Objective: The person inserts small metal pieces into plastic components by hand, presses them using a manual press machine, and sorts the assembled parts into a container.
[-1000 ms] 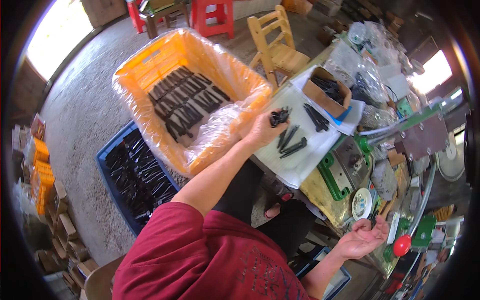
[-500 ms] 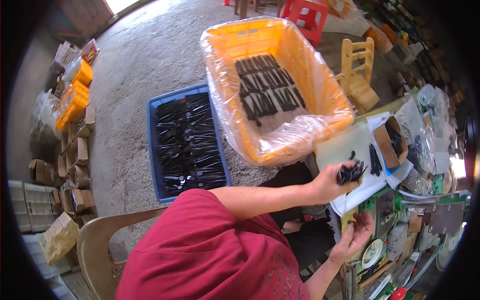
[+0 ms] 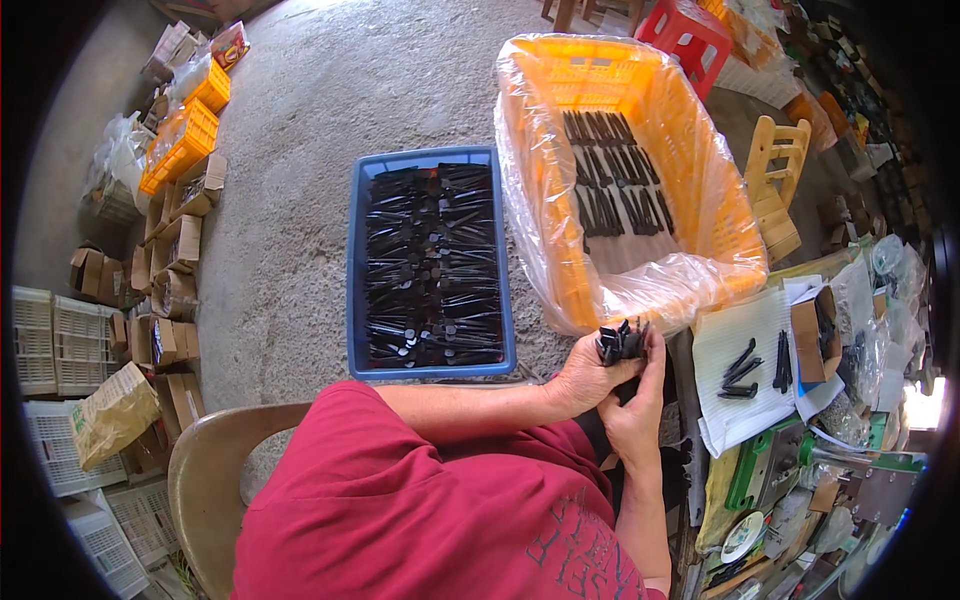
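Note:
A bundle of slender black pieces (image 3: pixel 622 343), too small to name by kind, is held in front of the near end of the plastic-lined orange crate. My left hand (image 3: pixel 583 374) is wrapped round the bundle from its left. My right hand (image 3: pixel 640 402) closes on it from the right, fingers up along the pieces. Similar pieces lie in neat rows in the orange crate (image 3: pixel 722 232). A blue tub (image 3: pixel 353 262) to its left is packed with many more. Several loose black pieces (image 3: pixel 740 372) rest on a white sheet (image 3: pixel 712 338) on the workbench at the right.
An open cardboard box (image 3: pixel 806 345) with dark contents stands on the workbench beside a green machine (image 3: pixel 765 465). Beyond the crate are a wooden chair (image 3: pixel 775 190) and a red stool (image 3: pixel 690 40). Cardboard boxes (image 3: pixel 180 240) and pale crates (image 3: pixel 85 345) line the left side.
My left hand has brought the bundle from over the white sheet to the crate's near end. My right hand, open before, has come up and closed on it. The view has shifted.

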{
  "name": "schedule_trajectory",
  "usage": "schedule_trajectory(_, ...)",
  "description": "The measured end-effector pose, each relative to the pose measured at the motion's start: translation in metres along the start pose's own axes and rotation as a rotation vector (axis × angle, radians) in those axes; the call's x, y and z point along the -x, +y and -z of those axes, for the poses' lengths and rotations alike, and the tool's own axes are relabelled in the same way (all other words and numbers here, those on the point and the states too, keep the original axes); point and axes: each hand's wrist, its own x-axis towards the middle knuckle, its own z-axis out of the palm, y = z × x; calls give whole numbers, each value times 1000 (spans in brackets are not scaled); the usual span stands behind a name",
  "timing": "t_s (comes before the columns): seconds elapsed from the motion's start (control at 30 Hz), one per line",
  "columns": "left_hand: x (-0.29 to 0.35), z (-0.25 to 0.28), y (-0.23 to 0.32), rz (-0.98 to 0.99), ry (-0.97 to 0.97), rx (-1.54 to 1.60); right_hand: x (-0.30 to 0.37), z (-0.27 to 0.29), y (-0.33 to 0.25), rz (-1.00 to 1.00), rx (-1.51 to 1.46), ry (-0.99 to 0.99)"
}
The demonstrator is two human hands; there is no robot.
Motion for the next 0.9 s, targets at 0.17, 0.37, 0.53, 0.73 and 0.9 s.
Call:
schedule_trajectory(0.17, 7, 22, 2, -21, 46, -4, -15, -11, -1, 74, 133, -132)
schedule_trajectory(0.37, 19, 30, 11, -65, 46, 26, -12, -20, -17, 126, 246, -178)
schedule_trajectory(0.53, 32, 39, 23, -86, 52, -1, -9, -30, -29, 190, 247, -216)
schedule_trajectory(0.73, 33, 57, 13, -41, 192, 20, -14, -51, -9, 220, 191, -272)
schedule_trajectory(0.9, 38, 70, 18, 84, 313, 250, -18, -71, -1, 217, 98, -339)
